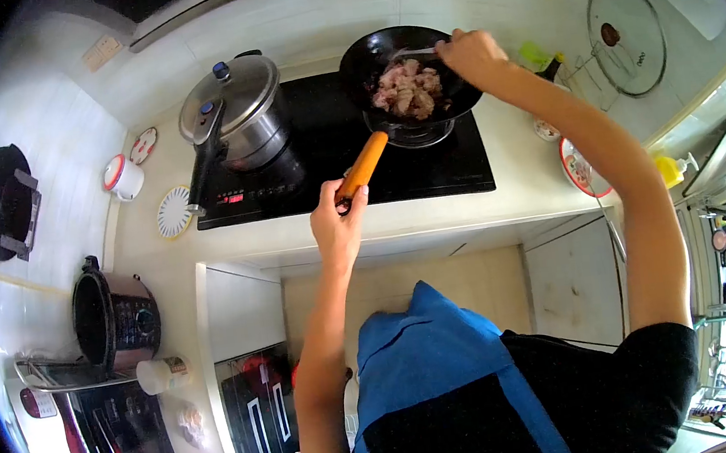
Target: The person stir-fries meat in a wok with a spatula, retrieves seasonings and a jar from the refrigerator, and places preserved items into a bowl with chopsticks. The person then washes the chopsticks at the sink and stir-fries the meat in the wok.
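Observation:
A black wok [355, 64] sits on the right side of the cooktop, tilted a little in view. Chunks of pinkish-brown meat [408, 89], partly browned, lie heaped in it. My left hand [335, 221] is closed around the end of the wok's orange-brown wooden handle [367, 163]. Over the wok's right rim, my right hand [476, 57] grips a pale, slim spatula [416, 51] that reaches to the upper edge of the meat. Its blade is hard to make out.
A steel pressure cooker [246, 105] stands on the left of the black cooktop [323, 186]. A patterned plate [173, 212] and white mug [123, 178] are left of it. A red-rimmed bowl [585, 167] stands at right, below a hanging glass lid [625, 35].

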{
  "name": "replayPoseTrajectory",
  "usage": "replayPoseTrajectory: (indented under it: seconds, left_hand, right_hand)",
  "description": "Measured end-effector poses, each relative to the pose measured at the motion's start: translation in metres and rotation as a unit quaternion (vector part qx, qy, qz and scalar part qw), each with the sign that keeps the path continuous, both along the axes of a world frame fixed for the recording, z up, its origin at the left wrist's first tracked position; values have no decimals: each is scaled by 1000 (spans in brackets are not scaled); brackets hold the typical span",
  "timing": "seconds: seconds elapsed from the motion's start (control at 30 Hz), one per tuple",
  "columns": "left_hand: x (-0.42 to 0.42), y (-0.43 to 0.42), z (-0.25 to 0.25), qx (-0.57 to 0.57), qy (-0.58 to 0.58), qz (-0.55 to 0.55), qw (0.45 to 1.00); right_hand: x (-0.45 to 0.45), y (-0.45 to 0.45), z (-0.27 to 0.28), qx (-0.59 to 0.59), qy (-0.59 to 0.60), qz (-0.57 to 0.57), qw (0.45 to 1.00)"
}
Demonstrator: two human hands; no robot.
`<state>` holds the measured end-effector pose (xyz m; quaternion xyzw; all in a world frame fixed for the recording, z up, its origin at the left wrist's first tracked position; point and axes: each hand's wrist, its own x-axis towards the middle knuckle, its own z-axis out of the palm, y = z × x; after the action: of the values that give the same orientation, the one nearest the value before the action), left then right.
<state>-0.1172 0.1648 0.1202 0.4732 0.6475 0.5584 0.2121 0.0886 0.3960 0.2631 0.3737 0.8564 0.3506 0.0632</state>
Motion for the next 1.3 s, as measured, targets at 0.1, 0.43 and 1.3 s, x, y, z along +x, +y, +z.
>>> replayPoseTrajectory:
  seconds: [0.1,0.43,1.3]
  left_hand:
    - [-2,0,0,41,-6,-14,999]
    - [6,-70,-45,-6,-13,45,999]
    - [311,-138,-158,-305,31,-554,774]
  right_hand:
    - [14,-11,21,5,4,-41,999]
    - [79,-70,-68,-49,147,-202,967]
    - [384,-438,-104,138,491,-364,780]
